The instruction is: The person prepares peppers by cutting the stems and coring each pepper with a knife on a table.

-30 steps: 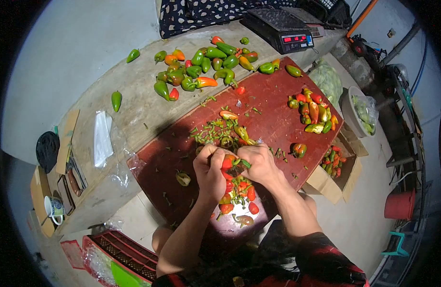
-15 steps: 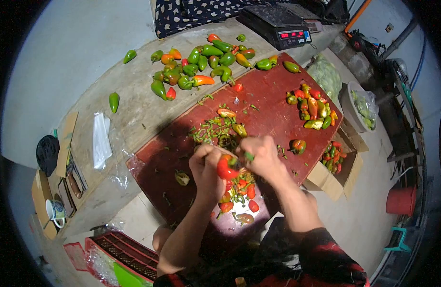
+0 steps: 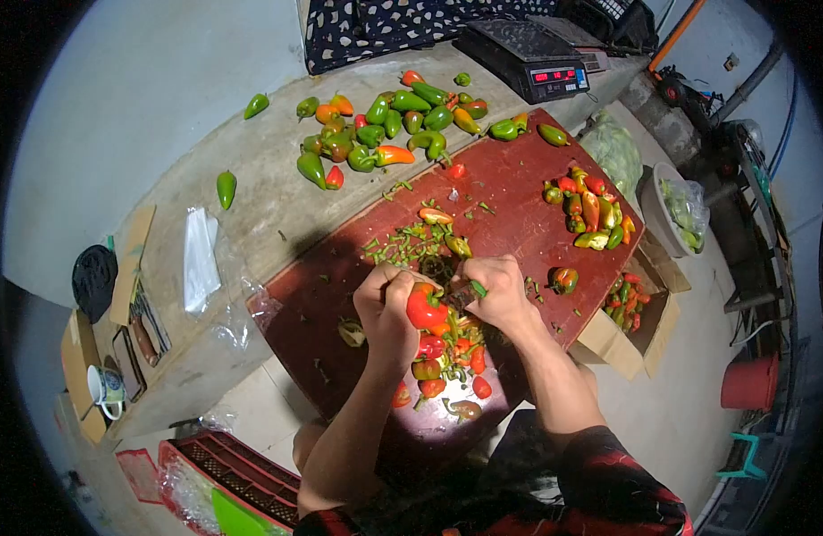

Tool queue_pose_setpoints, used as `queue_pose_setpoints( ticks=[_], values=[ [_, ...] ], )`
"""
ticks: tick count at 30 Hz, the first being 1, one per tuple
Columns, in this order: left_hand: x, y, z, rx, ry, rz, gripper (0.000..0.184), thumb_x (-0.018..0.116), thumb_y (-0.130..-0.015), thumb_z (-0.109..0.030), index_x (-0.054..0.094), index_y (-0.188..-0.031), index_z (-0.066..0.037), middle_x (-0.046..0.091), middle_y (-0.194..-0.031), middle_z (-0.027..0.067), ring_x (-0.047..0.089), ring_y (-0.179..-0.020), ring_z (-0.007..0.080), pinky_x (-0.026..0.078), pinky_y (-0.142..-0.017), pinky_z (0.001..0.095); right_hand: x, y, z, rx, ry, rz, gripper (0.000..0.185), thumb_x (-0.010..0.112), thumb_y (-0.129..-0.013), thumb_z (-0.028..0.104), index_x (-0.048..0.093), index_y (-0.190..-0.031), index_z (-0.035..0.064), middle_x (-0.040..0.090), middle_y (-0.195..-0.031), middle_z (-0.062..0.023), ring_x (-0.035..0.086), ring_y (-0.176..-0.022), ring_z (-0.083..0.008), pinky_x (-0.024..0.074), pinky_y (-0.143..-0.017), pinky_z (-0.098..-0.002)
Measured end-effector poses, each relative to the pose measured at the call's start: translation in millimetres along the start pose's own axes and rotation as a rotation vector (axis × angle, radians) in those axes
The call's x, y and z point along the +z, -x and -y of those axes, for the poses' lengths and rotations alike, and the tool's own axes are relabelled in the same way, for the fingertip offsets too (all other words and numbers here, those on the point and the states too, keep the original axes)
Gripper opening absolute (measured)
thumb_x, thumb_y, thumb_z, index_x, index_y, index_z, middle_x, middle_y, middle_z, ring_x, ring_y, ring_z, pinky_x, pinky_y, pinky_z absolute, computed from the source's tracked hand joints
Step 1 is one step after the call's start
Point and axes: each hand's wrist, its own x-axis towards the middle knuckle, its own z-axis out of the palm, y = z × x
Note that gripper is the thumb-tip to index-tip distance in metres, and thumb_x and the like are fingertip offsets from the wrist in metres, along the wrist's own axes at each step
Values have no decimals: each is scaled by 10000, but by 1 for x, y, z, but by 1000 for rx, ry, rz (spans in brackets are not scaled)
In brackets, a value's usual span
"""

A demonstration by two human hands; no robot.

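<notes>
Gripping a red pepper [image 3: 427,308] at the centre of the frame, the left hand [image 3: 386,304] has its fingers and thumb curled firmly against the pepper's left side. The right hand [image 3: 498,290], just to the right, is folded nearly into a fist about a small tool [image 3: 478,288] showing a green end; a dark part lies beside the pepper's stem end. Contact between tool and pepper cannot be confirmed.

Directly below the hands, red peppers and green scraps [image 3: 454,357] lie on a red table [image 3: 519,201], partly in a bright patch of light. Above the hands, stem pieces [image 3: 403,247] are scattered over the same surface. A cluster of mixed peppers [image 3: 591,213] sits at the table's right, with a single red-green pepper [image 3: 564,280] nearer the right hand. Upper centre, whole peppers [image 3: 411,101] rest on a concrete ledge [image 3: 260,183]; a scale [image 3: 523,64] with a lit display stands to their right.
</notes>
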Motion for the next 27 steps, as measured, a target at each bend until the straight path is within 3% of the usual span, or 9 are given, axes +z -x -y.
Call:
queue_pose_setpoints(
  ticks=[4, 11, 23, 27],
  values=[
    [1, 1, 3, 56, -151, 54, 197, 433, -925, -70, 544, -784, 9, 635, -733, 125, 587, -660, 144, 507, -668, 285, 3, 2, 2, -52, -18, 21, 207, 740, -585, 79, 580, -715, 56, 596, -656, -124, 623, -615, -342, 477, -533, -440],
    [2, 2, 8, 39, -114, 50, 193, 464, -920, -40, 552, -762, 28, 676, -763, 115, 599, -678, 130, 504, -678, 288, 1, 0, 10, -74, -20, 63, 260, 728, -543, 80, 530, -711, 52, 567, -656, -122, 609, -637, -358, 471, -545, -454],
    [2, 2, 10, 71, -134, 93, 203, 466, -903, -19, 553, -725, 24, 670, -747, 105, 605, -674, 135, 505, -684, 287, 0, -1, 17, -49, -17, 57, 239, 715, -574, 77, 507, -690, 54, 560, -644, -112, 607, -616, -347, 469, -535, -451],
    [-2, 3, 14, 107, -164, 127, 222, 475, -930, -110, 531, -755, 14, 653, -740, 155, 599, -640, 162, 520, -658, 308, -2, -1, 19, -51, -5, 52, 232, 715, -580, 78, 512, -689, 54, 558, -641, -115, 609, -615, -346, 470, -535, -451]
  ],
)
